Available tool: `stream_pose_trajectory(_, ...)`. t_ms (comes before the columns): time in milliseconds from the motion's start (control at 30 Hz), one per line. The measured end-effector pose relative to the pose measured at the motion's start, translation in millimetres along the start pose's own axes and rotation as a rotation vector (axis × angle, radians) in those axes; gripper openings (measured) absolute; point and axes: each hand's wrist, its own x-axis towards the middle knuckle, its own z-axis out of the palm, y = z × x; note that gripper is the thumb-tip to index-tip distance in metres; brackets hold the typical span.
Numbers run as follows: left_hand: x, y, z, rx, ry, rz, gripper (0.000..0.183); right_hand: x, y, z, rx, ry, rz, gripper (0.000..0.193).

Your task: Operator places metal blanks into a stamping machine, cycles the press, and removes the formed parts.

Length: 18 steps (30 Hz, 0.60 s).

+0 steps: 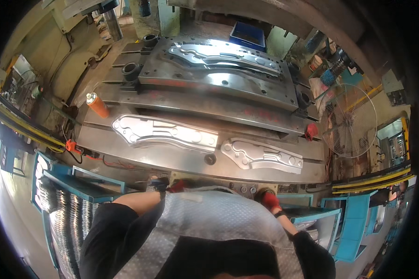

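My right hand (271, 202), in a red glove, rests at the right end of a control panel (237, 181) on the front of the press bed, over a dark round part. Its fingers cannot be made out. My left hand (177, 186), also red-gloved, is at the panel's left end, mostly hidden by my grey apron (219, 214). Two stamped metal panels lie on the bed beyond my hands: a longer panel (163, 132) to the left and a shorter panel (260, 156) to the right. Another stamped panel (219, 56) sits on the die (191, 81) farther back.
An orange spray can (97, 106) stands at the bed's left end. A blue bin (247, 35) is behind the die, and a wire-caged fan (349, 122) stands at right. Teal racks flank me; the left rack (81, 186) has many stacked metal parts (74, 218) beneath it.
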Motion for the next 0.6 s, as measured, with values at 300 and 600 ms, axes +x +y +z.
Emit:
stream_pose_trajectory(300,35,10,-8,-0.04,-0.029,0.105,0.028,11,15,17,-0.048,-0.005,0.003,0.031)
stream_pose_trajectory(600,64,-169,62,0.018,0.149,0.072,0.027,14,37,42,-0.098,0.065,-0.114,0.026)
